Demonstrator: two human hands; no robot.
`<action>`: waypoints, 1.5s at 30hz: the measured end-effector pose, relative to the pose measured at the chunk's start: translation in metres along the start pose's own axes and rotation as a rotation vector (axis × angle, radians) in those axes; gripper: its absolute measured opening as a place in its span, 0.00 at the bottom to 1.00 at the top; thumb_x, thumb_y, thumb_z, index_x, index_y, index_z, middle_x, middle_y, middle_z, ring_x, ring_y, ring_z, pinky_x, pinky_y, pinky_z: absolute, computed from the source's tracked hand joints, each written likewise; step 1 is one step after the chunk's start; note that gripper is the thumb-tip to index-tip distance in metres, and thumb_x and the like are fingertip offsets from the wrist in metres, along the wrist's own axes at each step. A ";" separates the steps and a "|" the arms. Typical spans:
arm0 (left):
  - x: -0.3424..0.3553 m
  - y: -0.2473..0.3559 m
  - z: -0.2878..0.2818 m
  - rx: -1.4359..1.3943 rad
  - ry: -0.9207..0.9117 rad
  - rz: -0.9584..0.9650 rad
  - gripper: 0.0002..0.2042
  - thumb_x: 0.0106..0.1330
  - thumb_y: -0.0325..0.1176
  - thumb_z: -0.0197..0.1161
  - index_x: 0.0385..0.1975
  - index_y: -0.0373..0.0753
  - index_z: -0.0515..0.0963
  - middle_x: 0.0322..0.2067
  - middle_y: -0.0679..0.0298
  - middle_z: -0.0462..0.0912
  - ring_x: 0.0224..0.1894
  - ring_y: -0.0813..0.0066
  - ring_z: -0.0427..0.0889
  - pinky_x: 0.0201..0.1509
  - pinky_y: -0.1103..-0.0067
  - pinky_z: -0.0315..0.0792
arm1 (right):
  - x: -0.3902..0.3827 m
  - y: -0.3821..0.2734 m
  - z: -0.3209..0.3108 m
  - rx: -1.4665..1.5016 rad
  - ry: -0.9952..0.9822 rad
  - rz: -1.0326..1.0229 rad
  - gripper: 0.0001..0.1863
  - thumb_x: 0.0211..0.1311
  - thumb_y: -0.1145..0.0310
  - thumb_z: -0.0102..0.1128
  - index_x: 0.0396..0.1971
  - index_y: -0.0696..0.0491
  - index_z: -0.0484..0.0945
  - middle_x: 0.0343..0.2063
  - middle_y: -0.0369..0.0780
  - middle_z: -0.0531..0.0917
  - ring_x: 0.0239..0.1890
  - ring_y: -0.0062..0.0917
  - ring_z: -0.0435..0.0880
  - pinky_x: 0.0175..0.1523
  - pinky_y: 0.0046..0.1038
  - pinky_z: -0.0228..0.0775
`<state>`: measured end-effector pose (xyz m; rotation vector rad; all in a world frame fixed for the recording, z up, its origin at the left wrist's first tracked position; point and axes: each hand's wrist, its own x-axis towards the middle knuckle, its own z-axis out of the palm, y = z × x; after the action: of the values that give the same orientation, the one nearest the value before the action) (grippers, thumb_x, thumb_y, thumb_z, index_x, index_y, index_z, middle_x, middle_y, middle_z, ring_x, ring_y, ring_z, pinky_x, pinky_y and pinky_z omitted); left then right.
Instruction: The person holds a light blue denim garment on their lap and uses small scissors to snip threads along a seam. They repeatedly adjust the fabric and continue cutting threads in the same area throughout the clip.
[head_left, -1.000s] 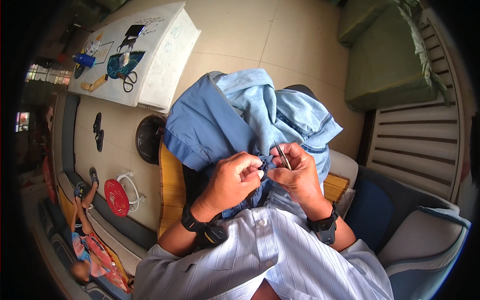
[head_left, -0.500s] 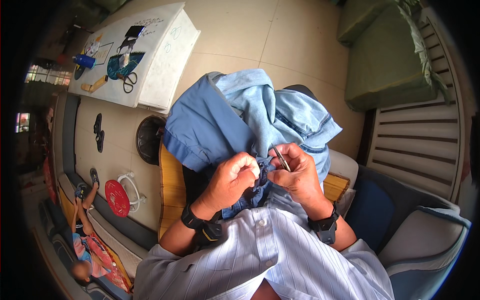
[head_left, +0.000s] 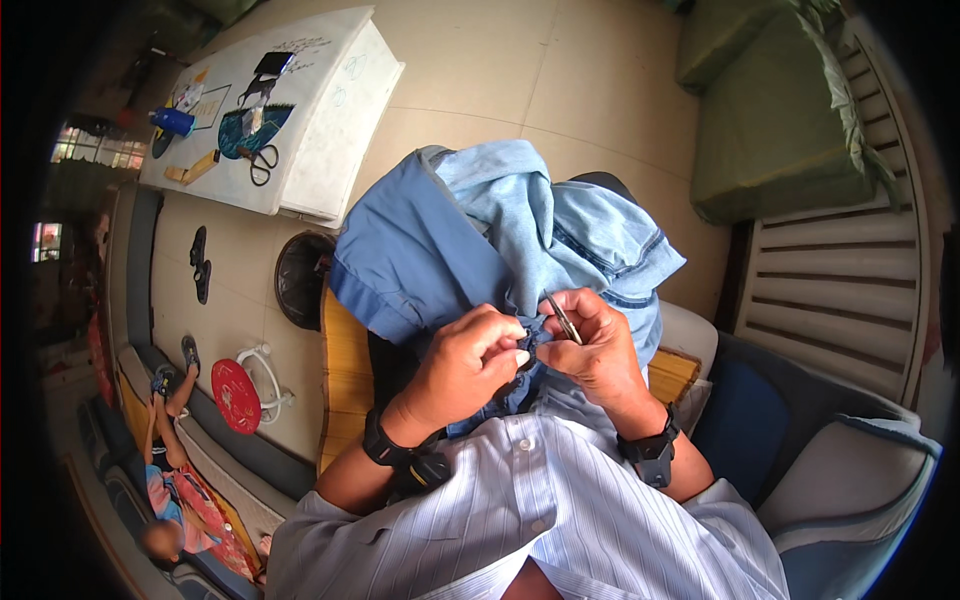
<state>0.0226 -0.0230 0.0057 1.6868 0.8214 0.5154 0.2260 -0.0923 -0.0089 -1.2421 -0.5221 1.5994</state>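
Blue denim clothing (head_left: pixel 410 245) lies bunched over my lap, with a lighter blue piece (head_left: pixel 505 185) beside it. Close to my body, my left hand (head_left: pixel 465 365) is closed, thumb and fingertips pinching the gathered dark blue edge (head_left: pixel 527 362) of the cloth. My right hand (head_left: pixel 600 345) is closed around a slim, pointed metal tool (head_left: pixel 561 316), whose tip points away from me; its exact kind is unclear. The right thumb and fingertips also meet the same gathered cloth, just right of the left fingertips. Part of the tool is hidden in the palm.
A white table (head_left: pixel 335 120) at the far left bears scissors (head_left: pixel 262 165), a blue bottle (head_left: pixel 172 121) and other small things. Below it stand a black bin (head_left: pixel 303 280) and a red-topped stool (head_left: pixel 236 396). A person (head_left: pixel 180 510) sits far left; covered furniture (head_left: pixel 770 120) stands far right.
My left hand has shifted slightly right, its fingertips coming from a curled position onto the gathered edge. My right hand and the metal tool stay nearly where they were.
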 end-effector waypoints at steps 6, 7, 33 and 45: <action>0.007 0.011 -0.002 0.347 0.004 0.208 0.08 0.65 0.23 0.69 0.41 0.33 0.78 0.33 0.53 0.81 0.34 0.54 0.85 0.35 0.67 0.78 | 0.002 -0.002 0.001 -0.040 -0.015 -0.043 0.23 0.51 0.85 0.71 0.49 0.57 0.79 0.40 0.31 0.82 0.42 0.13 0.77 0.51 0.20 0.71; 0.008 0.012 -0.003 0.359 -0.010 0.201 0.08 0.65 0.23 0.68 0.40 0.33 0.78 0.33 0.53 0.81 0.33 0.51 0.85 0.34 0.65 0.78 | 0.002 -0.003 0.002 -0.052 -0.017 -0.060 0.23 0.51 0.85 0.71 0.49 0.57 0.79 0.40 0.31 0.82 0.42 0.13 0.77 0.51 0.20 0.71; 0.013 0.022 -0.003 0.333 0.043 0.203 0.12 0.62 0.19 0.66 0.46 0.34 0.80 0.35 0.56 0.80 0.32 0.63 0.84 0.36 0.70 0.78 | 0.008 -0.003 0.003 -0.053 -0.032 -0.045 0.23 0.51 0.86 0.70 0.49 0.58 0.79 0.36 0.31 0.82 0.40 0.13 0.77 0.48 0.19 0.72; 0.018 0.014 -0.002 0.332 0.069 0.207 0.02 0.72 0.24 0.61 0.37 0.35 0.76 0.31 0.61 0.80 0.29 0.64 0.84 0.31 0.72 0.77 | 0.010 0.000 0.004 -0.065 -0.037 -0.074 0.23 0.51 0.86 0.70 0.49 0.59 0.78 0.36 0.32 0.81 0.40 0.14 0.78 0.48 0.19 0.72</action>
<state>0.0363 -0.0098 0.0180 2.0845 0.8191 0.6069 0.2231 -0.0826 -0.0117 -1.2289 -0.6405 1.5565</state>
